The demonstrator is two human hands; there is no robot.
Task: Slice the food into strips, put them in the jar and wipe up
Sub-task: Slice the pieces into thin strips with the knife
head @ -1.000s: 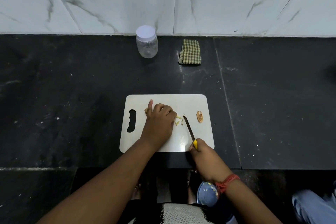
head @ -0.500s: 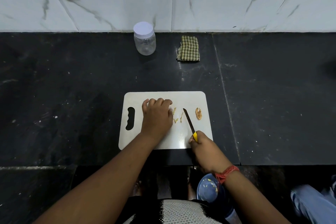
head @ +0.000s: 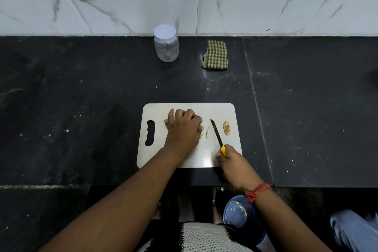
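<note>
The food (head: 166, 124) lies mostly hidden under the left hand (head: 183, 129), which presses it onto the cutting board (head: 204, 155) — a few thin strips (head: 207, 132) lie loose beside it. The right hand (head: 235, 168) is closed around the knife (head: 217, 137). Slicing looks partly done; the jar (head: 166, 44) stands capped and empty, well apart at the wall, and the cloth (head: 215, 54) lies folded — filling and wiping remain.
</note>
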